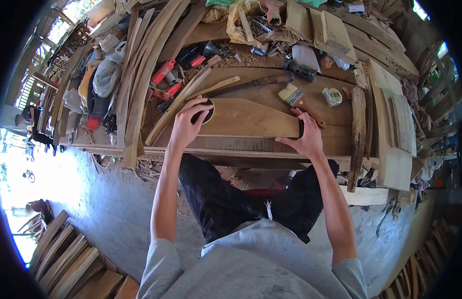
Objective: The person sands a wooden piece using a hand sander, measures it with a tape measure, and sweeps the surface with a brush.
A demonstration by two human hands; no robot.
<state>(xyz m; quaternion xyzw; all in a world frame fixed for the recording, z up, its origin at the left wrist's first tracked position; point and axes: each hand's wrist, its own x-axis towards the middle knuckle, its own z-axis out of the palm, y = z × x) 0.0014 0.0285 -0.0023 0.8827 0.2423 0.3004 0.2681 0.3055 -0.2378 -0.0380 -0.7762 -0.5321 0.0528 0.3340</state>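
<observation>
A tapered, smooth wooden board (248,118) lies across the workbench in front of me. At its left end my left hand (188,121) has its fingers curled over a round dark disc with a pale yellowish rim (203,110); what kind of thing it is I cannot make out. My right hand (309,137) grips the board's right end, thumb along the near edge and fingers over the far corner. Just beyond that hand rests a paintbrush (291,93) with a wooden handle. Behind the board lies a long tool with a dark wooden handle (275,79).
A clear roll of tape (332,96) sits right of the paintbrush. Red-handled tools (164,72) and long wood strips (150,65) lie to the left. A rough stick (358,134) and planks (394,129) stand at the right. Wood shavings and small tools crowd the back.
</observation>
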